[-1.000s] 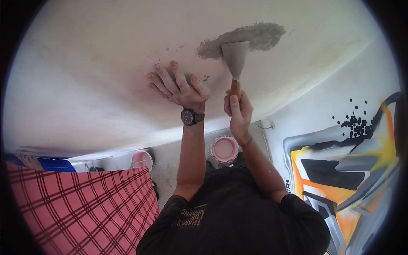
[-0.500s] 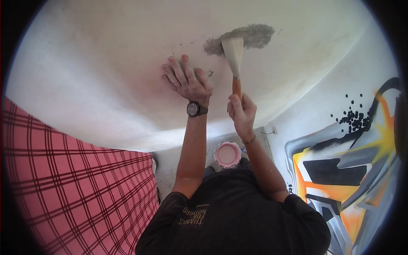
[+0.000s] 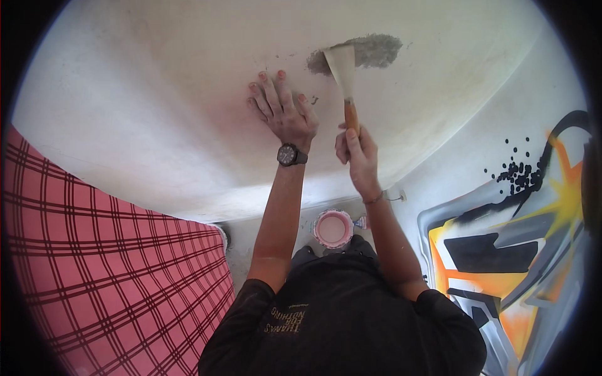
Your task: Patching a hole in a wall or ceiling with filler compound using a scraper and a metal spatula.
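My right hand (image 3: 359,150) grips the wooden handle of a putty knife (image 3: 342,66), its wide blade angled up against the wall. The blade's edge lies over a rough grey patch (image 3: 379,51), where the bare layer under the paint shows; the blade hides part of that patch. To the left, my left hand (image 3: 283,116) rests on the whitish wall (image 3: 188,81) with its fingers spread. Pale dust covers its fingers, and a dark watch (image 3: 290,155) sits on that wrist. A small dark chip mark (image 3: 315,100) shows on the wall beside the left thumb.
On the floor below stands a round pink-lined bucket (image 3: 333,229), close to my legs, with a small pink and white item (image 3: 361,223) beside it. A pink plaid surface (image 3: 113,250) fills the left side. The right wall bears a painted mural (image 3: 489,250) in orange, black and grey.
Relative to the grey patch, the putty knife's blade has shifted slightly left and up. My left hand stays spread on the wall; the whole view has shifted a little.
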The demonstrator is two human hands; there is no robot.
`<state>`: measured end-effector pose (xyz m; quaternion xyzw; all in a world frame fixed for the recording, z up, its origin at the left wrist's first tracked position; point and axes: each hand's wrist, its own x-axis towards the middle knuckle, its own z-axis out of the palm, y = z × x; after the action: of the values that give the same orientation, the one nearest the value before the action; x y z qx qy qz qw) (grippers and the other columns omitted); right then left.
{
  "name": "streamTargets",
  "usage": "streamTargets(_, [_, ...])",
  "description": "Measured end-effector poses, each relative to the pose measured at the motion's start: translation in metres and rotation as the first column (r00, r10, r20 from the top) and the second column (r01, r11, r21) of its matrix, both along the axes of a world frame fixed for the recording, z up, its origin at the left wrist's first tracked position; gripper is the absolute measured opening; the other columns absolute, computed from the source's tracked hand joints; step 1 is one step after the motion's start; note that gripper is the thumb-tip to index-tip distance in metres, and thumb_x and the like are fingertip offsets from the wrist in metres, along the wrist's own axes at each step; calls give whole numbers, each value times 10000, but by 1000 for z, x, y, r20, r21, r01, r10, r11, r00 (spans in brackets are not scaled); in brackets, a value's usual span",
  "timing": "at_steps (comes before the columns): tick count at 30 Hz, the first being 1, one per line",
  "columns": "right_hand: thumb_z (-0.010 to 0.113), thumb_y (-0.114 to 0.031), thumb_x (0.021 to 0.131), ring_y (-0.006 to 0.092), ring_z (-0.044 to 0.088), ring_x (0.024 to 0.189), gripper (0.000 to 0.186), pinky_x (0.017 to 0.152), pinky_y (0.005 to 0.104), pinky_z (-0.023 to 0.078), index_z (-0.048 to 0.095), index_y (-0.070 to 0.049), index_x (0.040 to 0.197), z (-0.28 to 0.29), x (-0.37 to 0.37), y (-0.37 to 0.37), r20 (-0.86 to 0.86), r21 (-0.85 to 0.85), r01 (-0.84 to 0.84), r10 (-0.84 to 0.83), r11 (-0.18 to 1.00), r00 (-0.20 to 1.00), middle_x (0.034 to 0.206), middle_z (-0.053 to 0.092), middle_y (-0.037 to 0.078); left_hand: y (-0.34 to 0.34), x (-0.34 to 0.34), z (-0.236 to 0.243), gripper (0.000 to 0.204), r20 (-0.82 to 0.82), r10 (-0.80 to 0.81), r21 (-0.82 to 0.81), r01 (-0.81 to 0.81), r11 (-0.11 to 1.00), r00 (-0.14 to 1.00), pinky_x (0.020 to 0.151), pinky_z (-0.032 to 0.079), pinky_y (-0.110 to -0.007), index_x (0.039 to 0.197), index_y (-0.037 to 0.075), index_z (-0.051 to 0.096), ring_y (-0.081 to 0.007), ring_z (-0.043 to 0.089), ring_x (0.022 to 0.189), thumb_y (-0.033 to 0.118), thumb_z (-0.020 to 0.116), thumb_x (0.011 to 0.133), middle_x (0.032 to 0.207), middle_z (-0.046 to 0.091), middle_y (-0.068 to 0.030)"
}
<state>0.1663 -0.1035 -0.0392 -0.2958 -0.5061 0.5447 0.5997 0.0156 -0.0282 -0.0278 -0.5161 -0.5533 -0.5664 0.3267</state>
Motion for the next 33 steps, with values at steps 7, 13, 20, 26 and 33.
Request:
streamTargets(7, [540,-267,1049,29,422,492,271,438,202,314,541,-29,920,17,-11,-9,33,-48,75,-73,996,997,677,548,11,-11,-11,21,574,-3,-103,72,103,992,995,1196,132,-573,1462,117,477,-363,268,1482,216,534,899,1568,380,-149])
streamTargets(13, [542,-297,1048,17,374,554,300,480,206,283,524,-47,882,1,-8,-6,55,-45,123,-121,991,991,641,443,-55,6,-7,22,547,-119,-125,72,134,988,985,1198,132,-563,1442,152,505,-324,306,1470,218,530,899,1541,434,-120])
streamTargets(20, [554,-316,1039,15,358,565,304,490,210,280,529,-61,876,-22,-7,3,90,-106,121,-112,987,990,651,419,-74,15,-3,10,534,-168,4,24,0,1000,986,1204,119,-553,1427,160,545,-304,295,1477,247,508,901,1550,429,-86])
streamTargets(26, [555,-320,1038,15,377,567,305,492,204,291,534,-59,881,-43,-3,3,116,-112,138,-125,984,985,652,426,-73,16,1,-1,529,-162,20,51,-12,999,987,1207,125,-541,1422,162,555,-303,304,1470,269,482,908,1540,443,-83])
streamTargets(33, [564,-314,1032,6,361,544,292,470,202,277,559,-59,889,-28,-11,18,107,65,191,-198,979,974,640,430,-78,11,-3,-5,509,-133,24,54,-17,998,991,1200,150,-532,1405,190,578,-290,330,1456,292,442,924,1517,479,-65])
